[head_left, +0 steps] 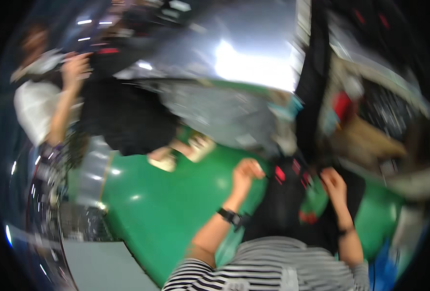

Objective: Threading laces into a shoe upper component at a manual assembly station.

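Motion smears the whole view. My left hand [248, 172], below a dark wristwatch [231, 217], is raised in front of me with its fingers curled in. A small dark spot shows at its fingertips, too blurred to name. To the right, my right hand [335, 184] has its fingers bent together beside a dark shape; what they hold, if anything, cannot be made out. Between the hands is a black thing with red marks [280, 173], its kind unclear. It merges with the black clothing on my legs [273, 213].
A person in a white top and black skirt [127, 116] stands at the left by a shiny worktable [186, 53]. A cluttered shelf [394, 169] with a brown shape [370, 138] is at the right. The floor [152, 208] is green; a pale panel [103, 266] lies lower left.
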The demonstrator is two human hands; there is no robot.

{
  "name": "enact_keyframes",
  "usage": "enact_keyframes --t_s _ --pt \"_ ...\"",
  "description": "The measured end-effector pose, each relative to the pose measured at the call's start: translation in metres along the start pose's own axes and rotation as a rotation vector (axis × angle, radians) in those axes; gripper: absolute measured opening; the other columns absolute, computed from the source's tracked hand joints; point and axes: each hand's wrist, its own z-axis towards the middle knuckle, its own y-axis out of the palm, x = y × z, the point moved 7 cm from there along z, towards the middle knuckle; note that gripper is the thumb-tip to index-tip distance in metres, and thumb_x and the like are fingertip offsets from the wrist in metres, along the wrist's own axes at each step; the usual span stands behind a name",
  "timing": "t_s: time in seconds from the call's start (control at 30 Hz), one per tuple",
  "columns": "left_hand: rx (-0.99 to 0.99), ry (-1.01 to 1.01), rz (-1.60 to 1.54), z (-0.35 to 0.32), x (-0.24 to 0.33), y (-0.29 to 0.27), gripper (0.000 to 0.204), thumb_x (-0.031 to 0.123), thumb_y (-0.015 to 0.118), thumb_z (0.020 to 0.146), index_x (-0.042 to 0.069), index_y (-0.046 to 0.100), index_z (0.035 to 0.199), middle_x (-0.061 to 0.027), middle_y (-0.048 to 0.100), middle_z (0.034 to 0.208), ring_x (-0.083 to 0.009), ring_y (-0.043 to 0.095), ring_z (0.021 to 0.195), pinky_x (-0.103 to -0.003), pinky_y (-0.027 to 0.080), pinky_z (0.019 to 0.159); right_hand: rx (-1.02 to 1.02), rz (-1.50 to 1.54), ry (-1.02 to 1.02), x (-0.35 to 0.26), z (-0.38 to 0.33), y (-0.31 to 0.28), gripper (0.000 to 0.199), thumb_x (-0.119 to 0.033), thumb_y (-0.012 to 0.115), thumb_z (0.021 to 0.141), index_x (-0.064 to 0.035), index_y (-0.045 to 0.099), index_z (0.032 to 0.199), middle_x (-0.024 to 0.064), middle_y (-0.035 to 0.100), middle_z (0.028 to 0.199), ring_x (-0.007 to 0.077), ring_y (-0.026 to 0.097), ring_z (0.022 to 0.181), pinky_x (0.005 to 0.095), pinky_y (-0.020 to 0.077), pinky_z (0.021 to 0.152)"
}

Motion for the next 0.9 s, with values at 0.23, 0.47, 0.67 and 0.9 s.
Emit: enact_keyframes --t_s 0.23,0.47,0.67,0.9 --pt "-0.008 -0.129 0.322 0.003 -0.004 0.044 0.015 0.005 0.060 0.094 -0.003 0.065 0.106 -0.0050 0.067 0.087 -0.0092 0.060 0.063 -0.022 0.047 0.058 -0.061 -0.342 -0.055 -0.032 0.005 0.023 0.013 -0.014 0.067 0.088 -0.0019 0.067 0.091 0.0106 0.065 0.071 0.0172 0.061 0.062 0.0306 0.0484 0.063" --pt "0.037 -0.027 0.518 -0.014 0.009 0.056 0.007 0.008 0.066 0.091 0.003 0.070 0.094 -0.0029 0.069 0.078 -0.0108 0.058 0.059 -0.028 0.048 0.058 -0.122 -0.599 -0.266 -0.038 -0.006 0.034 0.010 -0.014 0.065 0.084 -0.0034 0.067 0.084 0.0156 0.068 0.078 0.0323 0.066 0.071 0.0411 0.0507 0.064" --pt "-0.006 0.479 1.235 -0.028 0.058 0.077 0.004 0.015 0.071 0.084 0.012 0.072 0.086 -0.0019 0.065 0.091 -0.0238 0.055 0.094 -0.038 0.038 0.085 -0.100 -0.952 -0.613 -0.064 -0.013 0.059 0.009 -0.010 0.063 0.079 -0.0040 0.059 0.073 0.0141 0.063 0.072 0.0312 0.065 0.067 0.0396 0.0519 0.062" --pt "-0.202 0.581 1.279 -0.014 0.058 0.097 0.006 0.014 0.069 0.075 0.010 0.069 0.079 -0.0060 0.061 0.101 -0.0320 0.050 0.108 -0.048 0.034 0.096 -0.385 -1.088 -0.857 -0.080 0.002 0.058 0.014 -0.014 0.066 0.078 -0.0062 0.056 0.084 0.0094 0.058 0.080 0.0263 0.064 0.068 0.0359 0.0507 0.057"
